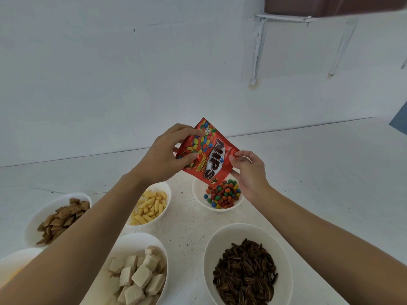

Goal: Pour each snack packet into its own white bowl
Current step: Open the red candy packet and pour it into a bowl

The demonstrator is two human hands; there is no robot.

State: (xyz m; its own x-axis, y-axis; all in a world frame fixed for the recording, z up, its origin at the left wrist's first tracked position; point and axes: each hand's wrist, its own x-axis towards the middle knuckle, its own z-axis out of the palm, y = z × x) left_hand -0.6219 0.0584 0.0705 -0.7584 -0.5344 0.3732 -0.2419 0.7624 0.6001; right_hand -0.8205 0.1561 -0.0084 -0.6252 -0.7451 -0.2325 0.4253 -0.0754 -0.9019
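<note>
Hands, left (167,157) and right (248,170), grasp red packet (206,153); packet mouth hidden; candy bowl (199,198) below.

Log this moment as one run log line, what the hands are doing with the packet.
step: pouring | left hand + right hand: tilt Nips packet | target: candy bowl | other bowls: four visibly filled

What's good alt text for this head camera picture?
Two hands, left hand and right hand, tip a red Nips packet over a white bowl of coloured candies. Four nearer bowls hold other snacks on a white table.
</note>
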